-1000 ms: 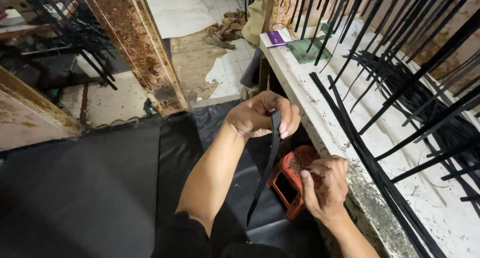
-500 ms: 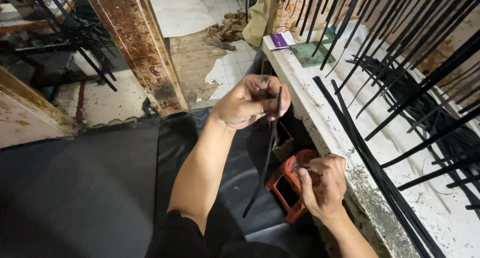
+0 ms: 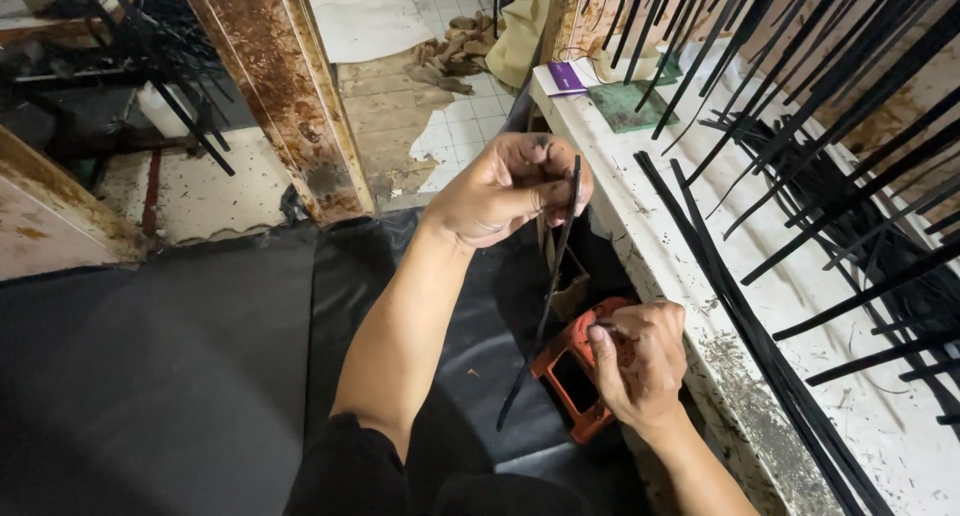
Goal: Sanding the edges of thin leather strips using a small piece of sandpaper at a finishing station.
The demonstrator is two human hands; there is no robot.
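The left hand [image 3: 510, 188] sits at about 12 o'clock from the right hand [image 3: 640, 361] and pinches the upper end of a thin black strip [image 3: 545, 296] between thumb and fingertips. The strip's long axis runs steeply, from the left hand's grip near 1 o'clock down to its free tip near 7 o'clock, hanging over the black sheet [image 3: 200, 376] that covers the table. The strip passes just beside the right hand, on its 9 o'clock side; whether it touches that hand cannot be told. The right hand is clenched around an orange-red tool [image 3: 570, 376], its fingers curled over the top. The left hand is plainly the nearer one to the strip. At 3 o'clock, more black strips [image 3: 800, 226] lie across a white ledge [image 3: 900, 426], well apart from both hands.
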